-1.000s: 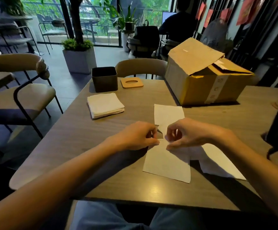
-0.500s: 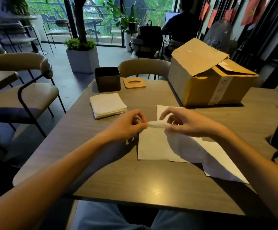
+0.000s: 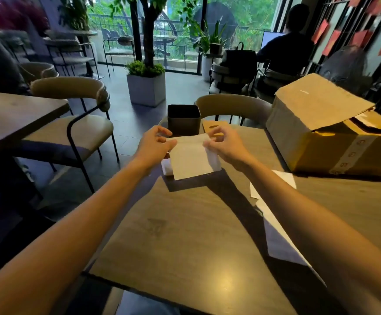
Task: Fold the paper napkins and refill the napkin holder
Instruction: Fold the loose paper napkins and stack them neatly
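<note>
While both arms reach toward the far side of the table [image 3: 185,235], I see the hands holding one folded napkin [image 3: 194,158] between them: the left hand [image 3: 155,146] pinches its upper left corner with thumb and fingers, and the right hand [image 3: 224,144] grips the upper right corner the same way. The napkin hangs as a flat white sheet just on the near side of the dark square napkin holder [image 3: 183,118], which stands at the far edge with its top open. Below the sheet's lower left corner a sliver of the stack of folded napkins [image 3: 166,169] shows on the table; I cannot tell whether the held sheet touches it. Just right of the holder, partly hidden by the right hand, lies a wooden lid [image 3: 212,127] with a slot. A cardboard box [image 3: 330,137] with one flap raised sits at the far right, and unfolded napkins [image 3: 278,242] lie nearer, partly under the right forearm. A chair [image 3: 232,105] stands beyond the far edge
</note>
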`<state>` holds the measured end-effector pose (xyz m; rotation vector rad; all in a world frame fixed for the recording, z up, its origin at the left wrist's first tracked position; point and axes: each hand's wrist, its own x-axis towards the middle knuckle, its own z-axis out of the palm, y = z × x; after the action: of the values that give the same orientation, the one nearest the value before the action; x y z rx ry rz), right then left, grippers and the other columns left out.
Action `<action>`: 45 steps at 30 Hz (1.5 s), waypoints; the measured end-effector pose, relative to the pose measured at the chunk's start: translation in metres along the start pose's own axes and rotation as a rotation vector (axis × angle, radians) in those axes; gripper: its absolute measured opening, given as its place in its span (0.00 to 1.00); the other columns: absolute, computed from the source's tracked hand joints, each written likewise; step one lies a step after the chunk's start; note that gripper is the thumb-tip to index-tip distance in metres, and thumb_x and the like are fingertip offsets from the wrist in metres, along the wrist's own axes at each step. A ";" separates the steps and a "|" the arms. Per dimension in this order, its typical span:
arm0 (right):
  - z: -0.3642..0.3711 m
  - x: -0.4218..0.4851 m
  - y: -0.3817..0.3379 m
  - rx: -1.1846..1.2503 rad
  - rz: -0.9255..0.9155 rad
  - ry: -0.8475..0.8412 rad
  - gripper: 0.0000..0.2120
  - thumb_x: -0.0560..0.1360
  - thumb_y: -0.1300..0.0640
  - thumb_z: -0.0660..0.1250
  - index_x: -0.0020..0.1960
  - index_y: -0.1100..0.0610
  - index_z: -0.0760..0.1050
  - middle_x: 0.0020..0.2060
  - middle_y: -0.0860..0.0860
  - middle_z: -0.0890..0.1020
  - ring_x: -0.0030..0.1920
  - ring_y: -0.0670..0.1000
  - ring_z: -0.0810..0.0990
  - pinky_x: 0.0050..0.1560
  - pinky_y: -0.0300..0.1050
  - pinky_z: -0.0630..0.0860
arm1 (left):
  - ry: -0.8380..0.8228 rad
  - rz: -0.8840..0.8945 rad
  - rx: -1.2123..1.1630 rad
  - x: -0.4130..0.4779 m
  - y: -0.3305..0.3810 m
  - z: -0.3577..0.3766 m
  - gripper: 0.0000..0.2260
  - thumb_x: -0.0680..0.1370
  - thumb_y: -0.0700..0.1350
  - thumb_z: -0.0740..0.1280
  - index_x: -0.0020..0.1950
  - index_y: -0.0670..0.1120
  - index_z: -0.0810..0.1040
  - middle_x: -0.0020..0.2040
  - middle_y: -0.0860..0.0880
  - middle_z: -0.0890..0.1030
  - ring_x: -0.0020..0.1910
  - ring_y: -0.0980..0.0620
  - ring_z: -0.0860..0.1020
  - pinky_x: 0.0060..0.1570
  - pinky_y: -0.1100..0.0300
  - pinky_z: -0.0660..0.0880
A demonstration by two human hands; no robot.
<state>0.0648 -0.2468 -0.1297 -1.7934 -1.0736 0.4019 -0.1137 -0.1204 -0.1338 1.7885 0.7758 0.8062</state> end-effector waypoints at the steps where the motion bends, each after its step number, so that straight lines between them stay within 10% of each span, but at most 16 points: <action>1: 0.009 0.009 0.000 -0.015 0.001 0.012 0.14 0.76 0.57 0.73 0.60 0.57 0.74 0.55 0.54 0.78 0.55 0.53 0.80 0.48 0.40 0.79 | 0.015 -0.021 -0.001 0.007 -0.003 -0.002 0.12 0.78 0.42 0.70 0.61 0.45 0.75 0.49 0.45 0.79 0.49 0.50 0.80 0.45 0.59 0.81; 16: 0.061 0.051 0.022 -0.311 0.006 0.019 0.14 0.78 0.58 0.71 0.62 0.52 0.74 0.49 0.45 0.78 0.47 0.45 0.77 0.41 0.35 0.73 | 0.095 0.024 0.360 0.047 -0.048 -0.001 0.10 0.79 0.42 0.70 0.60 0.46 0.76 0.48 0.50 0.78 0.49 0.53 0.78 0.42 0.66 0.73; 34: 0.023 0.028 0.021 -0.653 -0.105 -0.016 0.16 0.79 0.55 0.67 0.66 0.53 0.71 0.46 0.51 0.82 0.46 0.51 0.81 0.48 0.54 0.81 | 0.119 0.266 0.754 0.039 -0.038 0.009 0.10 0.79 0.43 0.68 0.60 0.49 0.76 0.58 0.47 0.76 0.58 0.49 0.73 0.50 0.60 0.72; 45: -0.092 -0.046 0.032 -0.747 0.017 0.017 0.08 0.79 0.53 0.66 0.52 0.54 0.82 0.46 0.48 0.84 0.46 0.47 0.81 0.49 0.47 0.82 | -0.405 0.353 0.542 -0.012 0.030 0.117 0.05 0.80 0.47 0.67 0.54 0.48 0.78 0.49 0.51 0.80 0.49 0.54 0.79 0.46 0.63 0.74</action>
<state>0.1166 -0.3412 -0.1219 -2.4458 -1.2977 -0.0258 -0.0219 -0.1997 -0.1418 2.5233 0.4324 0.4399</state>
